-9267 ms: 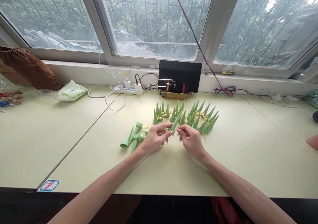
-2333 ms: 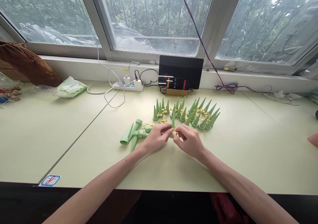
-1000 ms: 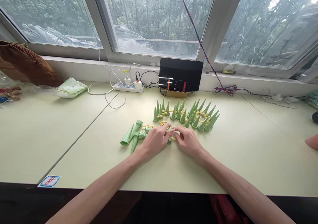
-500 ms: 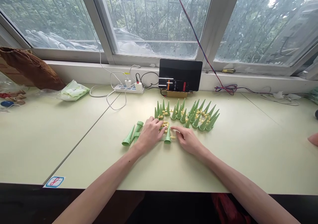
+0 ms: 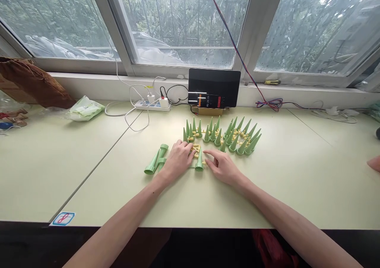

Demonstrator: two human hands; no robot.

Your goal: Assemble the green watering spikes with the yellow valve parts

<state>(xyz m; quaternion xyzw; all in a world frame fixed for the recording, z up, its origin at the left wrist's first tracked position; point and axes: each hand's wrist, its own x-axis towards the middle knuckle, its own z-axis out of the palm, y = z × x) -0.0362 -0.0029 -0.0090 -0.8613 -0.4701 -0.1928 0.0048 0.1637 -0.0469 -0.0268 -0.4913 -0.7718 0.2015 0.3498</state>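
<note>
Fingers of my left hand (image 5: 179, 156) reach over a small pile of yellow plastic valve pieces (image 5: 196, 148), with thumb and fingertips apart. Just right of it, a green plastic cone spike (image 5: 199, 163) has its wide ribbed end toward me. My right hand (image 5: 225, 165) is beside that spike, index finger stretched out and thumb apart, close to a small yellow valve (image 5: 204, 162); whether the thumb touches it is unclear. Several loose green spikes (image 5: 152, 164) lie left of my left hand, partly behind it. Beyond my hands, rows of upright green spikes (image 5: 233, 143) stand with yellow valves among them.
A dark tablet (image 5: 213, 82) with a phone showing a timer leans at the back. Left of it are a power strip (image 5: 154, 105) with white cables and a green-white packet (image 5: 86, 109). A bundled cable (image 5: 271, 105) lies back right. Another person's hand (image 5: 374, 164) shows at the right edge.
My right thumb has moved in closer to the small yellow valve beside the spike. My left hand stays nearly where it was. The camera view has shifted slightly.
</note>
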